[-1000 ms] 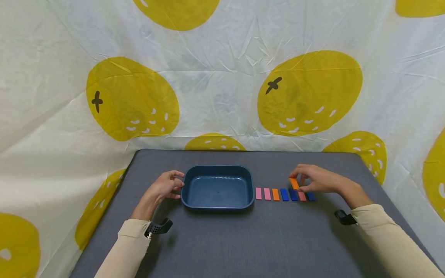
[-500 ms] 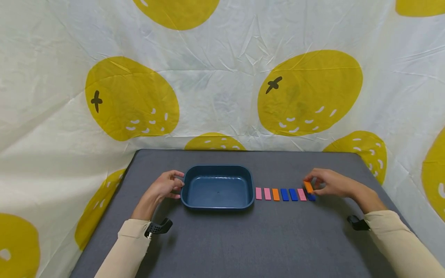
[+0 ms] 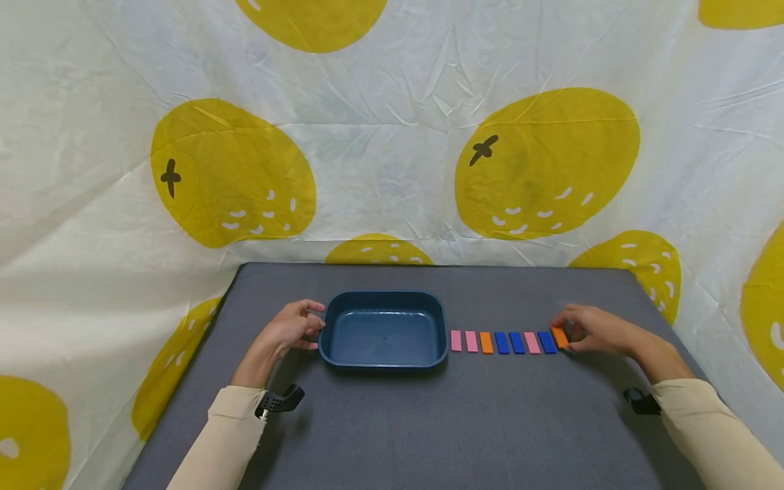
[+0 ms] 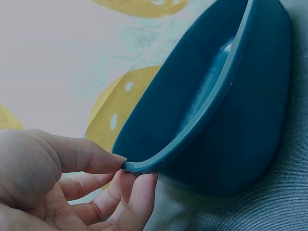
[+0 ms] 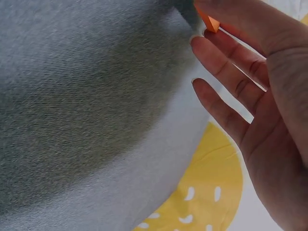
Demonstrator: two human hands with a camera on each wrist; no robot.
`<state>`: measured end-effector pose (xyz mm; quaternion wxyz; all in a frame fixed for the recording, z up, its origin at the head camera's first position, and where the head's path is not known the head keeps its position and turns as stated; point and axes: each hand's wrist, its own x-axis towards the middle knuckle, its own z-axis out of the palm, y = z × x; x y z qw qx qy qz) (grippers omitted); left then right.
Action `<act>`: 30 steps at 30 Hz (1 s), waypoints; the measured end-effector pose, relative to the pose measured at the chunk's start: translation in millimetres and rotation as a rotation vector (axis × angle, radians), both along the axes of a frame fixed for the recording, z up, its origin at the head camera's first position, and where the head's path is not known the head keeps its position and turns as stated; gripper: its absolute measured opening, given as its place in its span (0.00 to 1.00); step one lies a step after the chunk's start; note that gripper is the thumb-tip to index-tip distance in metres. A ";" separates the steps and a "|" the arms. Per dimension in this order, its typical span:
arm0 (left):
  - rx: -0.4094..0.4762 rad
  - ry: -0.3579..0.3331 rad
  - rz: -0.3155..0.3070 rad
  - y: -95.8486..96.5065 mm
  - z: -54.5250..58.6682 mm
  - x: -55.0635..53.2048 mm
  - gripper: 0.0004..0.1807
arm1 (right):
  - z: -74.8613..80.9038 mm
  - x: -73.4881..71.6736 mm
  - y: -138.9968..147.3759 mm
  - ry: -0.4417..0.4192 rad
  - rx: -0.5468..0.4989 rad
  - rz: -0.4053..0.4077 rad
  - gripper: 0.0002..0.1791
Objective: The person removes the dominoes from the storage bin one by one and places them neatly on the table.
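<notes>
My right hand (image 3: 599,332) pinches an orange rectangular block (image 3: 559,338) between thumb and fingers at the right end of a row of small blocks. In the right wrist view, only a corner of that orange block (image 5: 211,23) shows under the thumb; the other fingers are spread. A blue block (image 3: 547,342) lies just left of it. At the left, a dark blue plastic basin (image 3: 384,344) stands on the table, with nothing inside. My left hand (image 3: 292,328) grips its left rim (image 4: 185,137), thumb above and fingertips below.
Between the basin and my right hand runs the row of flat blocks, including pink ones (image 3: 456,341), an orange one (image 3: 486,343) and blue ones (image 3: 502,343). Grey cloth covers the table (image 3: 392,429). A white curtain with yellow fruit shapes (image 3: 380,184) hangs behind.
My right hand has carried the orange block rightward and down, from above the row to its right end beside the last blue block. The left hand and basin stay in place.
</notes>
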<state>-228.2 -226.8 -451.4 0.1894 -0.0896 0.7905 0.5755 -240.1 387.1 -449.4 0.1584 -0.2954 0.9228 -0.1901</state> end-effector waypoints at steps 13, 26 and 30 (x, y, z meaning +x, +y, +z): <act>0.001 0.004 0.002 0.9 -0.2 0.1 0.22 | -7.0 3.5 5.5 0.071 0.029 0.016 0.21; -0.029 0.035 -0.025 -7.1 3.7 1.1 0.23 | -6.1 8.8 5.1 0.117 0.042 0.043 0.22; -0.064 0.088 -0.021 -14.4 16.4 6.5 0.23 | 7.7 12.8 -0.9 0.129 0.113 0.006 0.24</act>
